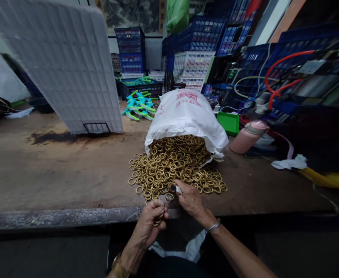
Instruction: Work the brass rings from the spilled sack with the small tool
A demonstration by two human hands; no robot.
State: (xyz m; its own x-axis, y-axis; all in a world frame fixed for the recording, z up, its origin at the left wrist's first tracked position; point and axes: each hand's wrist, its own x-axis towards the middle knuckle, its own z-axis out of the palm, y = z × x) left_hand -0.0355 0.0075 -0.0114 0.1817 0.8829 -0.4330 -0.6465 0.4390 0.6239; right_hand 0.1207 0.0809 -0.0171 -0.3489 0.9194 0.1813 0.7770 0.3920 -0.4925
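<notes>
Brass-coloured rings (169, 170) spill in a heap from the mouth of a white woven sack (183, 112) lying on its side on the table. My left hand (150, 222), just beyond the table's front edge, has its fingers closed around a few of these rings. Against the near side of the heap is my right hand (191, 200), its fingers curled and touching the rings. A small white and black piece (177, 189) shows at its thumb; whether it is a wrapping or a held thing I cannot make out. One ring (169, 197) lies between the hands.
On the left of the table (71, 173), a tall white quilted panel (79, 69) stands in a black wire holder. Turquoise and green plastic pieces (139, 106) lie behind the sack. To the right are a green tray (228, 122), a pink bottle (248, 137) and machinery with red hoses.
</notes>
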